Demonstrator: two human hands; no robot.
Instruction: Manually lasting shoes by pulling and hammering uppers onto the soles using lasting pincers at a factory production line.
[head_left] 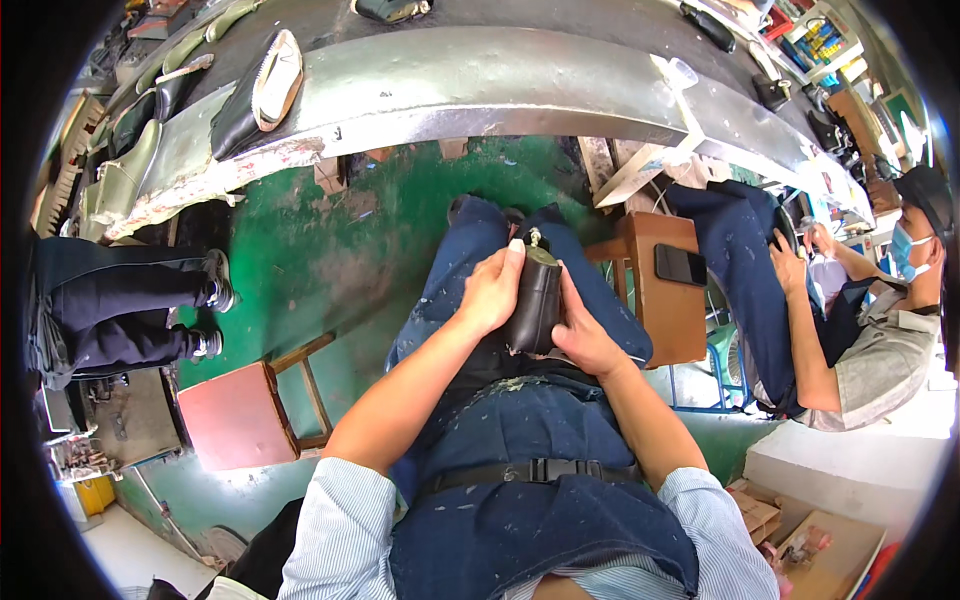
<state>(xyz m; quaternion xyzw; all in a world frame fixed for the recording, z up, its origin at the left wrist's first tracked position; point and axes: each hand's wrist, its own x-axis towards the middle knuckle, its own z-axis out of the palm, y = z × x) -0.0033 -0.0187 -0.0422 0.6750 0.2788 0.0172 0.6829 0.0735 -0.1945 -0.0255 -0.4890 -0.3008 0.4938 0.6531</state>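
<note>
A black leather shoe upper (535, 305), stretched over a shoe last, stands heel end up above my lap. The last's greenish top (541, 257) shows at the upper end, with a small metal piece sticking out beyond it. My left hand (494, 287) grips the shoe from the left, thumb lying along its upper edge. On the other side, my right hand (588, 338) is closed around the lower right part, with its thumb pressed near the bottom. The palm sides of both hands are hidden.
Ahead curves a metal-edged bench (480, 80), with a black shoe (245, 105) at its left and more shoes along it. A brown stool (668, 325) bearing a phone (680, 265) is at my right, beside a seated co-worker (890, 335). Another stool (240, 420) and someone's legs (130, 300) are left.
</note>
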